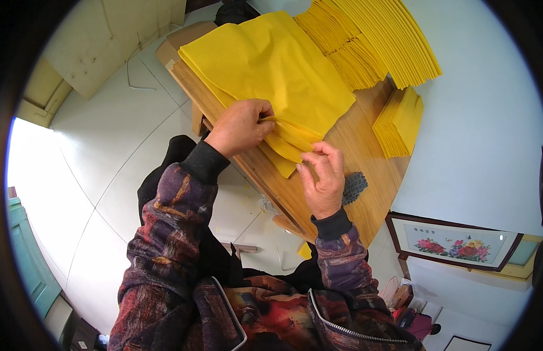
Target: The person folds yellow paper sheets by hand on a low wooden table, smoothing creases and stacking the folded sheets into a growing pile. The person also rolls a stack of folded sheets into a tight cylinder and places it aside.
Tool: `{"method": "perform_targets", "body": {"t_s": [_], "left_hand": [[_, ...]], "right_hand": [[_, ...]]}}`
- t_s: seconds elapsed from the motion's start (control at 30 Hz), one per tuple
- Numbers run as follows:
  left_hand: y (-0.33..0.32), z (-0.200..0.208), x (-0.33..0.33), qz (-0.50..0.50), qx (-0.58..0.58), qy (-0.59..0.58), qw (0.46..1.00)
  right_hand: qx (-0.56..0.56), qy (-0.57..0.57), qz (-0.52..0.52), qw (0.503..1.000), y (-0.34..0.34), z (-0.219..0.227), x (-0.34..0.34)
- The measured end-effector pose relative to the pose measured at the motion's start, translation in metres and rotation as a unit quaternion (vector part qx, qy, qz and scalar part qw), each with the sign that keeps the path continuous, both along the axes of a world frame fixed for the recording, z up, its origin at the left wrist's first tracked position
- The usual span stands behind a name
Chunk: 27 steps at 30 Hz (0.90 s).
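Observation:
A large sheet of yellow cloth [271, 64] lies over the wooden table [365, 126], its near edge bunched and slightly lifted. My left hand [242, 124] is closed on that edge, pinching the fabric between thumb and curled fingers. A little to the right, my right hand [324, 178] has its bent fingertips at the same raised edge, with the thumb just below it. A loose flap of the cloth hangs between and under the two hands. Close beside my right hand sits a dark grey textured object [354, 187], whose kind I cannot make out.
Tall stacks of folded yellow cloth [365, 47] stand at the table's back right, with a smaller folded stack [400, 123] nearer. A white wall [459, 134] with a framed flower picture [453, 243] borders the right. Pale floor tiles [107, 175] spread to the left.

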<state>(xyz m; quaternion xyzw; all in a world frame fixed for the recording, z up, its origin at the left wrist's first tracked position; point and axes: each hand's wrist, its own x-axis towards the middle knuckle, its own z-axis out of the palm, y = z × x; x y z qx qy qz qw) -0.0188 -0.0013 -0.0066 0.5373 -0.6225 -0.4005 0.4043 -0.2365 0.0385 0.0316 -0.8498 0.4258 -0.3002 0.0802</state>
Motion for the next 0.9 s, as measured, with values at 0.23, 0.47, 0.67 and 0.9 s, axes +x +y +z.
{"method": "perform_targets", "body": {"t_s": [0.23,0.47,0.67,0.9], "left_hand": [[0.0,0.002,0.001,-0.004,0.003,-0.004,1.0],[-0.001,0.005,0.006,-0.036,0.012,0.028,0.999],[0.001,0.005,0.013,-0.09,0.013,0.032,0.995],[0.001,0.004,0.011,-0.105,-0.014,0.001,0.994]], "right_hand": [[0.077,-0.04,-0.013,0.996,-0.002,-0.002,0.0],[0.128,-0.061,-0.035,0.989,-0.004,0.001,0.002],[0.13,-0.059,-0.046,0.989,-0.005,0.004,0.003],[0.133,-0.068,-0.051,0.987,-0.006,0.004,0.004]]}}
